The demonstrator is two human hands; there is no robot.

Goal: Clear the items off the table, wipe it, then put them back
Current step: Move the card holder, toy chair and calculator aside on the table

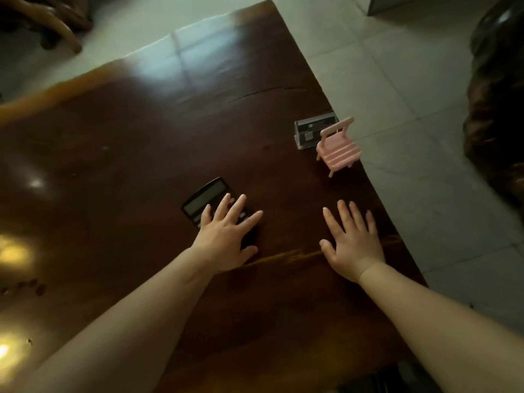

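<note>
A black calculator (pixel 204 200) lies on the dark wooden table (pixel 141 143) near its middle. My left hand (pixel 226 239) rests flat on the calculator's lower half with fingers spread, covering its keys. My right hand (pixel 353 241) lies flat on bare wood to the right, fingers apart, holding nothing. A small pink toy chair (pixel 337 148) stands by the table's right edge. Just behind it sits a clear plastic box (pixel 307 131) with dark contents.
The table's right edge runs diagonally beside a pale tiled floor (pixel 425 109). Dark wooden furniture (pixel 499 109) stands at the far right, and wooden chair legs (pixel 56 26) show at the top left. Bright light reflections glare on the left of the tabletop.
</note>
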